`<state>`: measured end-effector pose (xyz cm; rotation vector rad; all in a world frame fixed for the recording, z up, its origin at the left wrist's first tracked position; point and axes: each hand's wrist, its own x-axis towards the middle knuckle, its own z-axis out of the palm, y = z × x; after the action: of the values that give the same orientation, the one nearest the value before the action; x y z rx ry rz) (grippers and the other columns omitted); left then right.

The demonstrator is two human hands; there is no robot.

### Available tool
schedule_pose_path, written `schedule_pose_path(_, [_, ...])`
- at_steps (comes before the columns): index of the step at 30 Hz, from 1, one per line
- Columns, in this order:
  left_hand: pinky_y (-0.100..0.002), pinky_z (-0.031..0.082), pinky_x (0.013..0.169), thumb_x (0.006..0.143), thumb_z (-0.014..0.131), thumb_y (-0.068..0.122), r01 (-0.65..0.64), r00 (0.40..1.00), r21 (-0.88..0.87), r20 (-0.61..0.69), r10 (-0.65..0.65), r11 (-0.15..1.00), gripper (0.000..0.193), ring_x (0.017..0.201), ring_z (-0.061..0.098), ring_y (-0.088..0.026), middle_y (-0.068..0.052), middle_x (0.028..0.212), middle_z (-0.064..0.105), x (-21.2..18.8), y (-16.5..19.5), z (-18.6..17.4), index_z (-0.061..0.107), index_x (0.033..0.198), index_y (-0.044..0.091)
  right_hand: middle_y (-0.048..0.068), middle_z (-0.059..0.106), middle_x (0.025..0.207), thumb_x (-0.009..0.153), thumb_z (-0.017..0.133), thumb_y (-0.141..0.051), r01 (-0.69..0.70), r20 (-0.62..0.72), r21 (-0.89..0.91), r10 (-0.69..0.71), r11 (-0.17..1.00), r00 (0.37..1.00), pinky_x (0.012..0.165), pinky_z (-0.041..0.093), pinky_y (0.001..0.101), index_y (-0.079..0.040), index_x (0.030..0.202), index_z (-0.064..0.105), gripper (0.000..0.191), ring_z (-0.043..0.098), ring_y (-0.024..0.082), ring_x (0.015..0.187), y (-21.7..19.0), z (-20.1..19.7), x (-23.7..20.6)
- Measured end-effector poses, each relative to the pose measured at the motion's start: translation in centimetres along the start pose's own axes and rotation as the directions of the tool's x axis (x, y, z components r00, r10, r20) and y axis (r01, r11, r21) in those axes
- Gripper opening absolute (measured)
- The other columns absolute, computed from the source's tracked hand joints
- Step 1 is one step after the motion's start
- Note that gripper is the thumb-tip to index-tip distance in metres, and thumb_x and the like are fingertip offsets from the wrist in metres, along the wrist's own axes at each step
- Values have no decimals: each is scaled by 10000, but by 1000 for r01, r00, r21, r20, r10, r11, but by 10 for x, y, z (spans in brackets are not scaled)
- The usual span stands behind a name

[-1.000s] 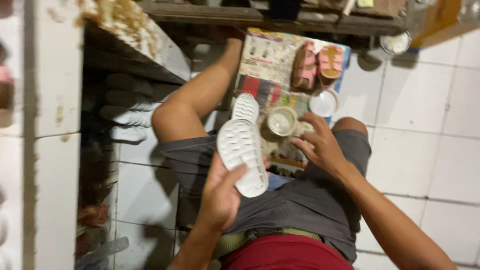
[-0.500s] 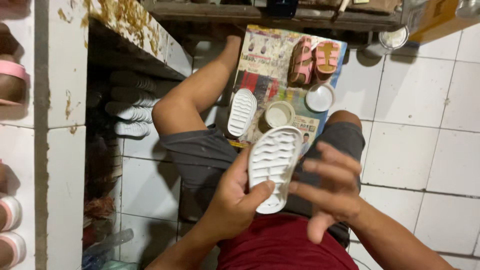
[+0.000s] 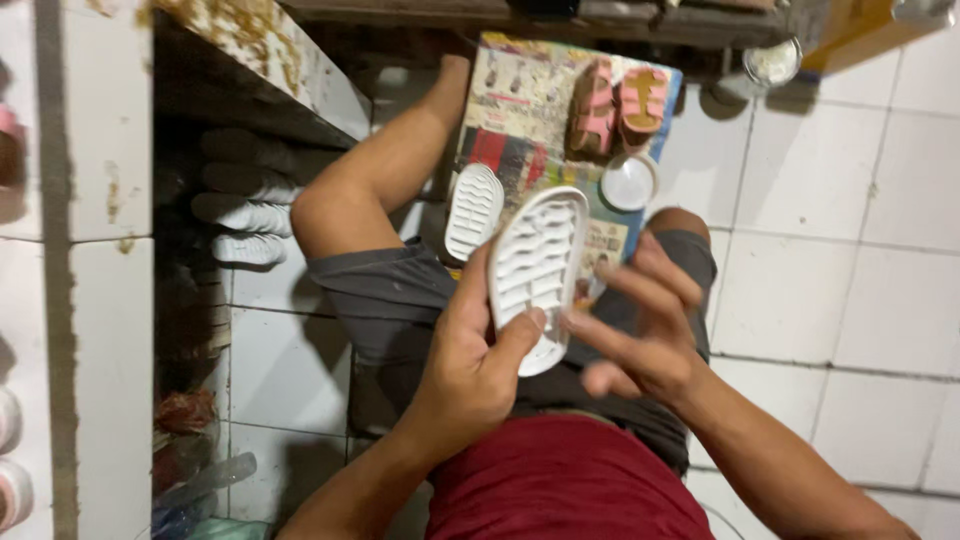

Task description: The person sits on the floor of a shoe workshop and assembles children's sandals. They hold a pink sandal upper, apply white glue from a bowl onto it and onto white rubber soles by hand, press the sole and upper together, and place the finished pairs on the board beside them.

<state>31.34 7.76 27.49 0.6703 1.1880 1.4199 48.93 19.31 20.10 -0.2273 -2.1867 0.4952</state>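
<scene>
Holding a white ridged shoe sole point(image 3: 538, 270) tread-side up over the lap, the left hand point(image 3: 475, 360) wraps it from the left edge, thumb pressed across the near end; that keeps the grooved face turned to the eye. Right hand point(image 3: 640, 330) sits just right of the sole, fingers spread and loose, fingertips touching or nearly touching its near edge, clasping nothing. A second white sole point(image 3: 473, 210) lies just left of and beyond the held sole, on a printed sheet point(image 3: 530, 100) spread on the floor. Pink sandals point(image 3: 620, 105) rest beyond the held sole, a round white lid point(image 3: 629, 183) just right of its far tip. More white soles point(image 3: 240, 210) are stacked well left, under a shelf.

Against half a second ago: the sole stands tilted more upright, and a small cup beside the lid is now hidden behind it.
</scene>
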Motion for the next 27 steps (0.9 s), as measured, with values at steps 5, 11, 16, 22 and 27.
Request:
schedule_pose_path(5, [-316, 497, 1078, 1010, 514, -49, -13, 1000, 9, -5, 13, 1000, 575, 1252, 596, -172, -150, 1388, 591, 9, 6, 7, 344, 1558, -17, 246, 556, 1384, 1039, 468, -646, -163, 73, -87, 169, 983, 983, 1187, 336, 529, -121, 1230, 709, 608, 384, 396, 1416, -1, -3, -7])
schedule_pose_path(11, [-335, 492, 1141, 1034, 458, -70, -113, 992, -119, -63, 106, 986, 555, 1305, 600, -195, -165, 1421, 579, 16, 6, 8, 312, 1568, -35, 176, 587, 1349, 995, 468, -685, -2, 39, -65, 5, 998, 999, 1182, 358, 513, -153, 1183, 743, 628, 401, 353, 1382, 3, -5, -13])
schedule_pose_path(16, [-402, 496, 1150, 1012, 484, -120, -293, 928, -206, -295, 226, 934, 567, 1313, 580, -254, -207, 1460, 528, 20, -2, 14, 306, 1545, -40, 214, 472, 1467, 1051, 551, -612, -179, 4, -66, 180, 982, 984, 1234, 318, 534, -97, 1262, 670, 570, 380, 372, 1417, -24, 19, 18])
schedule_pose_path(22, [-529, 584, 1064, 988, 426, -93, -314, 916, -254, -336, 221, 915, 548, 1289, 630, -358, -262, 1458, 517, 16, -11, 6, 242, 1497, -5, 239, 377, 1595, 1034, 572, -582, -549, 300, 358, 464, 755, 834, 1270, 225, 547, -66, 1363, 627, 614, 327, 432, 1530, -64, 16, 8])
schedule_pose_path(27, [-495, 577, 1028, 996, 453, -71, -262, 935, -276, -310, 173, 925, 550, 1246, 632, -341, -283, 1433, 524, 13, -29, -4, 272, 1510, 5, 212, 275, 1682, 985, 498, -643, -453, 232, 44, 431, 891, 872, 1312, 118, 563, -241, 1345, 709, 580, 163, 418, 1607, -56, 15, -9])
